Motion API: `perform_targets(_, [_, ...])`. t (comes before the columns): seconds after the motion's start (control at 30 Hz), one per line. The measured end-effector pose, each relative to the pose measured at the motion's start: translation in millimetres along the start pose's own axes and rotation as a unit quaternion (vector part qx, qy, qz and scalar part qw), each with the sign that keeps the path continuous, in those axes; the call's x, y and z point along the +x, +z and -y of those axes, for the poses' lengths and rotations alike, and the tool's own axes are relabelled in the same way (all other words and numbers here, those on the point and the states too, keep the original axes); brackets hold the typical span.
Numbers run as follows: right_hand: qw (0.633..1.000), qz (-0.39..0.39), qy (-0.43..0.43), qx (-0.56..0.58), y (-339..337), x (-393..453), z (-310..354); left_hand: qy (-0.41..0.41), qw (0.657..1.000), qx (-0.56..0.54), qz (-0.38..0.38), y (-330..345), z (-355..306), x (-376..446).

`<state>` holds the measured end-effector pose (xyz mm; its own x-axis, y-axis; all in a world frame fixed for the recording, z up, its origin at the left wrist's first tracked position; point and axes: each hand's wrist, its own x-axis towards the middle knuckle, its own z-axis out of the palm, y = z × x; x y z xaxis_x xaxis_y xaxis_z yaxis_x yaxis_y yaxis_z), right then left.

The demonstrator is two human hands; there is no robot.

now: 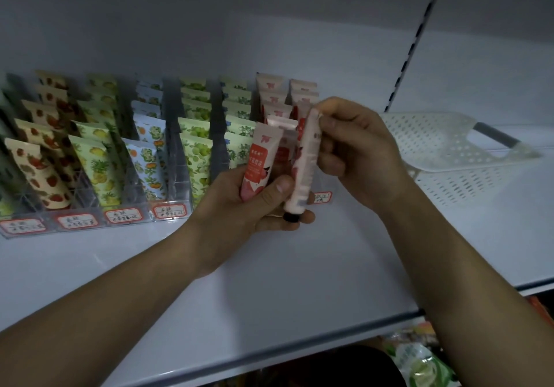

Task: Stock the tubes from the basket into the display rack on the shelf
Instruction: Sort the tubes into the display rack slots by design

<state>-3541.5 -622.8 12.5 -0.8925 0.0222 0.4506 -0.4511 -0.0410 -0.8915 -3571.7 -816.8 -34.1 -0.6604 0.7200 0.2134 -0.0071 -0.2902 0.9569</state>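
Observation:
My left hand point(257, 204) grips a pink tube point(260, 162) upright, with another pink tube just behind it. My right hand point(356, 153) pinches the crimped top of a second pink tube with a black cap point(304, 171), seen edge-on; its cap rests against my left fingers. Both hands hover in front of the right end of the clear display rack point(168, 177), whose lanes hold strawberry, pineapple, orange, green-fruit and pink tubes. The white perforated basket point(449, 153) sits on the shelf to the right; I cannot see anything inside it.
Red-bordered price labels point(169, 210) line the rack's front. The white shelf point(299, 281) extends toward me, with its front edge below my arms. A slotted upright point(416, 42) runs up the back wall. Packaged goods point(425, 362) show on the level beneath.

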Motion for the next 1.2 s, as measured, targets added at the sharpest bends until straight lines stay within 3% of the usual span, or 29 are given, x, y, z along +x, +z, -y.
perform_targets(0.17, [0.999, -0.028, -0.003, 0.031, -2.1, -0.6, 3.4, 0.008, 0.999, -0.02, -0.036, -3.2, 0.2, 1.6])
perform_targets(0.23, [0.999, -0.031, -0.012, 0.0, -0.7, -0.5, 0.2, -0.004, 0.999, -0.04, -0.018, -3.1, -0.1, 1.2])
perform_targets(0.4, [0.999, -0.02, -0.014, 0.026, 0.7, -0.9, 0.3, -0.022, 0.998, 0.043, 0.033, 3.3, 0.5, -2.3])
perform_targets(0.53, [0.998, 0.01, -0.016, 0.055, -2.4, -0.2, -0.3, 0.018, 0.995, 0.087, -0.037, 3.8, 0.9, -0.9])
perform_targets(0.67, [0.997, 0.021, -0.025, -0.064, -2.9, -1.3, -5.3, 0.04, 0.989, 0.108, -0.088, 5.5, 1.9, 1.8])
perform_targets(0.77, [0.995, -0.04, -0.046, -0.076, -2.5, -1.5, -4.3, 0.033, 0.988, 0.104, -0.107, 4.7, 2.0, 2.4])
perform_targets(0.9, [0.971, -0.236, -0.035, -0.003, -6.6, 2.4, 4.3, 0.036, 0.976, 0.176, -0.122, 3.1, 3.7, 1.5])
perform_targets(0.97, [0.946, -0.297, -0.055, -0.121, -12.3, 4.7, -0.1, 0.042, 0.965, 0.226, -0.125, 3.2, 5.9, -0.4])
perform_targets(1.07, [0.898, -0.275, -0.117, -0.323, -14.8, 6.3, -14.1, 0.042, 0.948, 0.297, -0.108, 1.5, 7.5, -2.6])
perform_targets(1.2, [0.875, -0.24, -0.128, -0.4, -13.2, 5.8, -19.7, 0.046, 0.922, 0.378, -0.071, 0.2, 8.3, -3.9])
